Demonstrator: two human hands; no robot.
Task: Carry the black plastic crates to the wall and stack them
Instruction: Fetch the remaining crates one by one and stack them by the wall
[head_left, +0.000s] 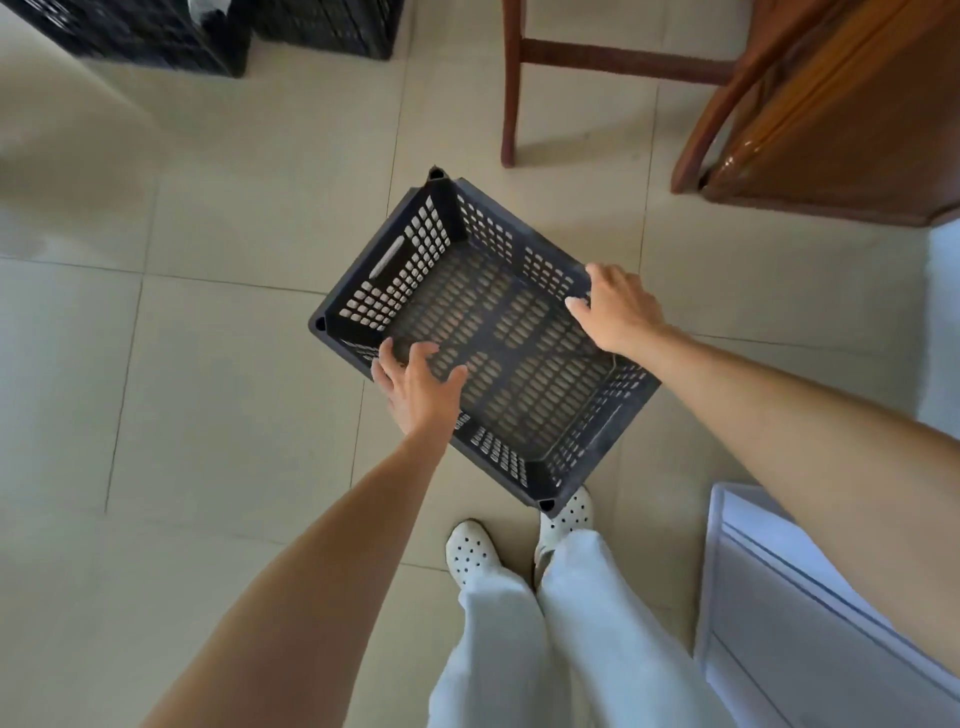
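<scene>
An empty black perforated crate (498, 332) sits at an angle in the middle of the view, just ahead of my feet, and its near corner covers the toe of my right shoe. My right hand (618, 312) grips its far right rim, thumb inside and fingers outside. My left hand (415, 389) hovers over the near left rim with fingers spread, holding nothing. I cannot tell whether the crate rests on the tiles or is lifted. Two more black crates (156, 36) (332, 26) stand side by side at the top left.
A wooden chair leg and rung (511, 88) stand beyond the crate. A glossy brown wooden cabinet (831, 114) fills the top right. A white unit (810, 603) stands close at my right. Beige floor tiles (182, 338) spread to the left.
</scene>
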